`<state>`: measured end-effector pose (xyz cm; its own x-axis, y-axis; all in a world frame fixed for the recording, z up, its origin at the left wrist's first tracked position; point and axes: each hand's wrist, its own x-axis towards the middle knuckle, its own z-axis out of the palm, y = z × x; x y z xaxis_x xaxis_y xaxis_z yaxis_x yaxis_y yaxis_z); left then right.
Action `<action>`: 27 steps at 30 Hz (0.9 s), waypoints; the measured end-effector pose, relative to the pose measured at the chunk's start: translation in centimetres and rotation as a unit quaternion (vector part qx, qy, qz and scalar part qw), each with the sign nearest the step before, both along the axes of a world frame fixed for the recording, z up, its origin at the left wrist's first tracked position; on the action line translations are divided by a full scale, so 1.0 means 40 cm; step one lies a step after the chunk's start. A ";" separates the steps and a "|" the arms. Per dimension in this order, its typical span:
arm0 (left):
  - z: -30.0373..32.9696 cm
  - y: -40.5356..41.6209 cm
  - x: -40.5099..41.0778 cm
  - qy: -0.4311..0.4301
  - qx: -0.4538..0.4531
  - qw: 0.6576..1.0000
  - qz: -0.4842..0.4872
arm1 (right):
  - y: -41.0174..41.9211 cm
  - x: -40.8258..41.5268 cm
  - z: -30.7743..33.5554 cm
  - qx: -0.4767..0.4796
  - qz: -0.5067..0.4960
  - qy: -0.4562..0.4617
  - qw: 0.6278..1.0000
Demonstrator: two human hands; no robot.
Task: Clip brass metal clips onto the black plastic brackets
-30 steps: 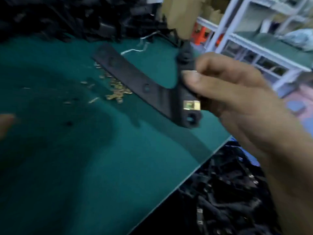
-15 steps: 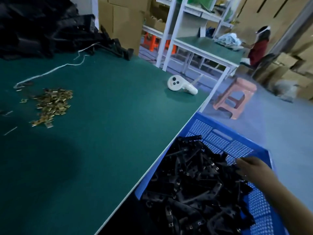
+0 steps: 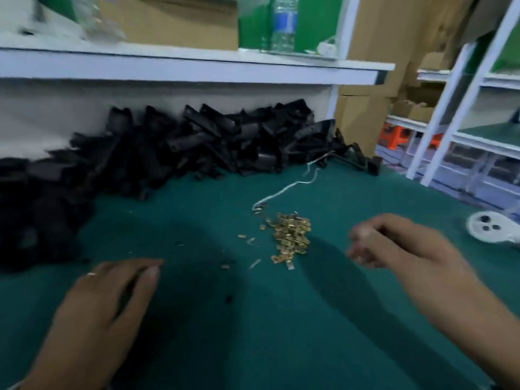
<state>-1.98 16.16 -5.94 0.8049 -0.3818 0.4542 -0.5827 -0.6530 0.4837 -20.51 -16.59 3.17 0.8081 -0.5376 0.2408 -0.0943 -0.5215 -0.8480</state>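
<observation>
Brass clips (image 3: 291, 237) between left grip (image 3: 112, 294) and right grip (image 3: 399, 249), both loose, empty.

The left hand (image 3: 109, 299) reaches in from the near left corner of the tabletop (image 3: 281, 319), palm down, fingers straight and close together, pointing away from the near edge. A ring (image 3: 91, 274) sits on one finger. Whether the fingertips touch the tabletop cannot be told. The right hand (image 3: 402, 249) comes in from the near right corner, forearm slanting toward the middle. Its fingers (image 3: 363, 237) are loosely curled and motion-blurred; nothing shows in its grip. The two hands are well apart.
</observation>
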 end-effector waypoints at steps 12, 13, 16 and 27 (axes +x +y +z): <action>0.036 -0.015 0.000 -0.157 0.012 0.987 -0.034 | 0.103 0.845 -0.030 -0.269 0.077 0.206 0.938; 0.030 -0.016 0.007 -0.172 0.010 0.984 -0.032 | 0.097 0.892 -0.025 -0.274 0.049 0.201 0.939; 0.008 -0.024 0.031 -0.224 -0.004 0.974 -0.010 | 0.066 0.998 -0.002 -0.286 0.001 0.191 0.939; -0.035 -0.064 0.078 -0.282 0.027 0.957 0.055 | 0.102 1.217 -0.103 -0.277 0.045 0.195 0.940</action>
<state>1.15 13.58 -7.35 0.4736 -0.3445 0.8106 -0.6673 -0.7410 0.0749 28.18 -12.53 -0.96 0.9294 -0.3419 0.1392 -0.2759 -0.8940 -0.3530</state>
